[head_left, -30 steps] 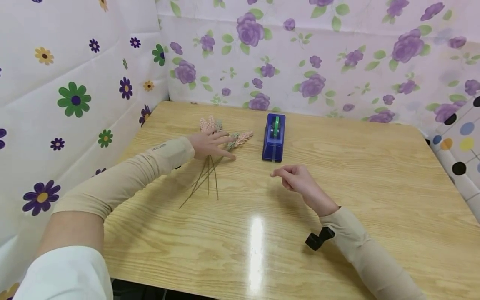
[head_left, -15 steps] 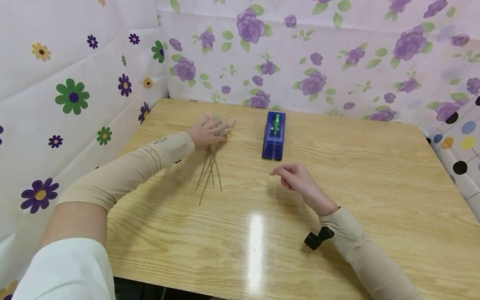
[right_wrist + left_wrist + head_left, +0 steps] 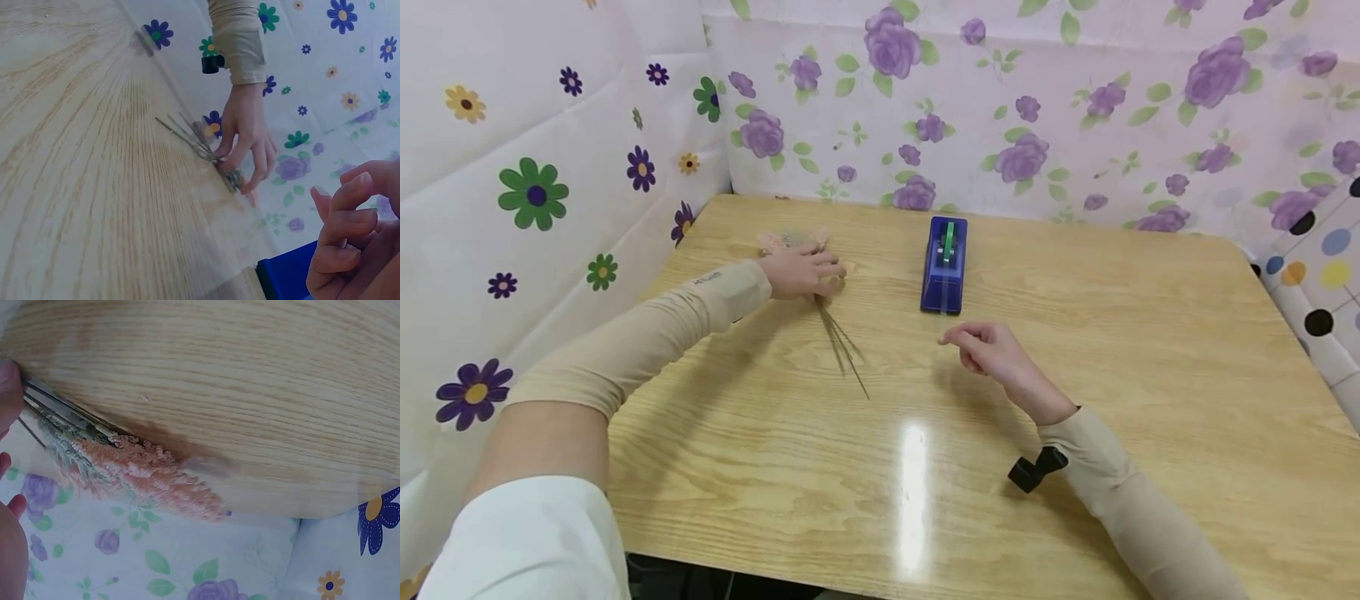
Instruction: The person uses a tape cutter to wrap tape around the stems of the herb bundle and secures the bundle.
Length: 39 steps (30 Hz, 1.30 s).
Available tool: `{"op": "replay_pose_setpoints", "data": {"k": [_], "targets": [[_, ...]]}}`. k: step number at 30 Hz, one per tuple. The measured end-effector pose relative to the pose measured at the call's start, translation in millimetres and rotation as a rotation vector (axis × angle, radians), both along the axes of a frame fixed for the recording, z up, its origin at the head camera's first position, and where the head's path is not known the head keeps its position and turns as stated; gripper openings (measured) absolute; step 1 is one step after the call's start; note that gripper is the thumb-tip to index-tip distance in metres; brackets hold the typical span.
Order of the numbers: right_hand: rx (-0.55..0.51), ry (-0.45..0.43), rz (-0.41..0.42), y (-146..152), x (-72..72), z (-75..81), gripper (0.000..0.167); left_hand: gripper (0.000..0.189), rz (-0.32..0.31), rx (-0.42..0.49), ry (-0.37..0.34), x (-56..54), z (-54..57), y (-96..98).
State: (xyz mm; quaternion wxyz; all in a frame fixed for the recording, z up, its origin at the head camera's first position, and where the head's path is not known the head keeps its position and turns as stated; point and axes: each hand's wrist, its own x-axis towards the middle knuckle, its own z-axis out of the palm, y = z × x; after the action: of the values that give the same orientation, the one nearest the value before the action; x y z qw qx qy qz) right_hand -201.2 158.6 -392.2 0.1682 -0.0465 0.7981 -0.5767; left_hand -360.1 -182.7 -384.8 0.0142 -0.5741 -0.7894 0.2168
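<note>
1. Dried flowers (image 3: 147, 465): far-left part of the worktop (image 3: 1120, 333), pink and pale green heads at the far end, bare stems (image 3: 837, 331) running near and right. Stem count: can't tell, they overlap.
2. Left hand (image 3: 801, 275): over the bunch just below the heads, fingers and thumb closed round the stems. Stems converge there and fan out slightly beyond, so that grip probably holds them as 1 bundle and spares the heads.
3. Right hand (image 3: 996, 357): near side of the dispenser, fingers curled, thumb and forefinger apparently pinching the end of the clear tape (image 3: 944, 306). Tape is see-through, exact contact hard to make out. Likely held there to leave the strip reachable.
4. Tape dispenser (image 3: 935, 290): blue, upright on the worktop, right of the flowers. Roll with green core (image 3: 950, 242) at the far part, outlet facing near; presumably turned that way for pulling toward the person.
5. Flowers left, dispenser right: probably so arms don't cross.
6. Behind: rose-print sheet (image 3: 1060, 104) far, daisy-print sheet (image 3: 591, 150) left.
</note>
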Motion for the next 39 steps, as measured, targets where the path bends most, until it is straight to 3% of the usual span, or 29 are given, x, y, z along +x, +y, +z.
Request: {"op": "replay_pose_setpoints", "data": {"k": [4, 7, 11, 17, 24, 26, 31, 33, 34, 37, 39], "targets": [[-0.016, 0.005, -0.011, 2, -0.9, 2.6, 0.032, 0.022, -0.114, -0.006, 0.016, 4.6, 0.4, 3.6], [-0.030, 0.034, -0.028, 2, -0.9, 4.1, 0.031, 0.019, -0.144, 0.015, 0.027, 9.2, -1.0, 9.6], [-0.013, 0.099, -0.047, 1, -1.2, 6.1, 0.036, 0.020, -0.074, 0.043, -0.036, 22.0, -1.4, 22.1], [-0.046, 0.194, -0.059, 0, -1.7, 5.1, 0.040, 0.016, 0.115, 0.160, -0.272, 52.7, -2.0, 40.8], [-0.142, 0.296, -0.128, 6, -1.3, 1.3, 0.046, 0.025, 0.213, 0.279, -0.423, 84.1, -1.7, 57.6], [-0.179, 0.324, -0.153, 9, -1.3, 1.3, 0.047, 0.026, 0.244, 0.293, -0.450, 89.4, -2.4, 59.6], [-0.255, 0.349, -0.226, 9, -2.6, 3.3, 0.048, 0.024, 0.239, 0.334, -0.469, 96.2, -4.0, 65.8], [-0.286, 0.353, -0.255, 7, -4.2, 3.2, 0.045, 0.012, 0.343, 0.354, -0.557, 98.8, -3.5, 70.6], [-0.304, 0.356, -0.270, 5, -5.3, 3.2, 0.044, 0.019, 0.395, 0.358, -0.597, 100.1, -2.9, 74.0], [-0.354, 0.359, -0.296, -1, -7.6, 4.0, 0.038, 0.058, 0.637, 0.409, -0.765, 104.6, -0.2, 86.5], [-0.383, 0.361, -0.306, -5, -8.9, 4.7, 0.037, 0.065, 0.716, 0.442, -0.829, 107.2, 0.8, 93.9]]}}
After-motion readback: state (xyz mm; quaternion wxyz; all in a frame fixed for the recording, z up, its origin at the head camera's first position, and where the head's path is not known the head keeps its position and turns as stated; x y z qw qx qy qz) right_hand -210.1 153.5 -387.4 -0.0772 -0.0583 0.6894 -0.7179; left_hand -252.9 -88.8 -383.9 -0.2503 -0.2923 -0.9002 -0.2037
